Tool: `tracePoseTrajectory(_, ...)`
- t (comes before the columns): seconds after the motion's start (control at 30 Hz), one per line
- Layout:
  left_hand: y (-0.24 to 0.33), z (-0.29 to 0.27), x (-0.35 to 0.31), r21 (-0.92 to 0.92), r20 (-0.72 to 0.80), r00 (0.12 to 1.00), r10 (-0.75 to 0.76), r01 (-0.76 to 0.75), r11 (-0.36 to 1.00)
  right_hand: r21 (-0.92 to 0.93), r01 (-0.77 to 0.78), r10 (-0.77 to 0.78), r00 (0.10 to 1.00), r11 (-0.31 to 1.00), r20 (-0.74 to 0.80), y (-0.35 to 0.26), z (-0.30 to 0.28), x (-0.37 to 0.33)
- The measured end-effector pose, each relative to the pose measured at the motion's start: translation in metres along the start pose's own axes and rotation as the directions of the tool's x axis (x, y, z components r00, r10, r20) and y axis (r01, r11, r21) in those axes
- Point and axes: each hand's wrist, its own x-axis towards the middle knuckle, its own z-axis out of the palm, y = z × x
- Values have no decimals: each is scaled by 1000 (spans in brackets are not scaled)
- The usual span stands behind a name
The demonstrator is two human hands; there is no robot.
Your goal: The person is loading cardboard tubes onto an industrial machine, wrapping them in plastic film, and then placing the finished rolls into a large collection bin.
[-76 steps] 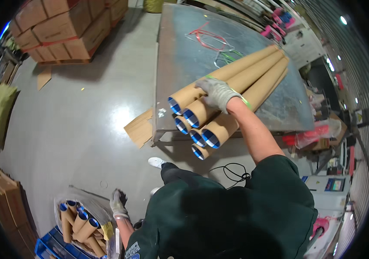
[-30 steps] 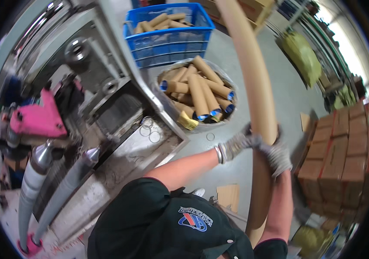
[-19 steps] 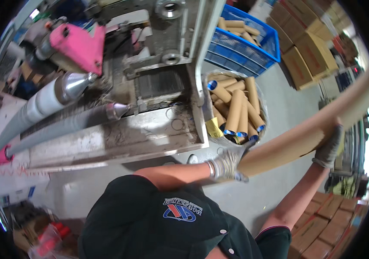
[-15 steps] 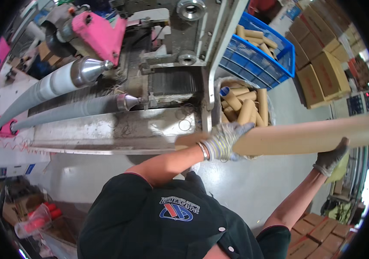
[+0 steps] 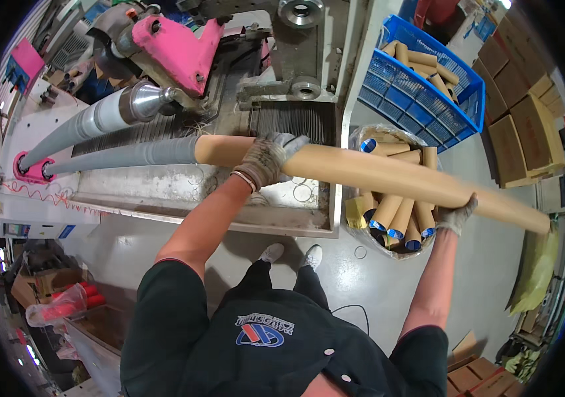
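A long brown cardboard tube (image 5: pixel 375 175) runs from the machine out to the far right. Its left end is around the lower grey shaft (image 5: pixel 130 153), whose metal tip is hidden. My left hand (image 5: pixel 264 162), in a striped work glove, is closed round the tube close to that end. Farther right, my gloved right hand (image 5: pixel 456 217) grips the tube from its near side, thumb against it. Above the lower shaft, a second grey shaft (image 5: pixel 90 126) with a silver cone tip stays bare.
A bagged bin of short cardboard tubes (image 5: pixel 395 212) stands under the long tube. Behind it sits a blue plastic crate (image 5: pixel 421 99) holding more short tubes. A pink machine arm (image 5: pixel 180 49) rises above the shafts. Cartons (image 5: pixel 527 132) are stacked at right.
Both hands have moved left with the tube. Its left end was off the shaft and now surrounds the lower shaft's tip. The view has shifted a little.
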Motion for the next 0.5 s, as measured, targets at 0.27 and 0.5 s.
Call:
tracePoseTrajectory(0.27,40,-21,21,182,24,993,-113,107,977,6,-80,80,997,997,17,64,11,71)
tracePoseTrajectory(0.5,32,54,70,-7,-238,957,164,-170,985,-273,-149,250,886,951,390,298,88,-87)
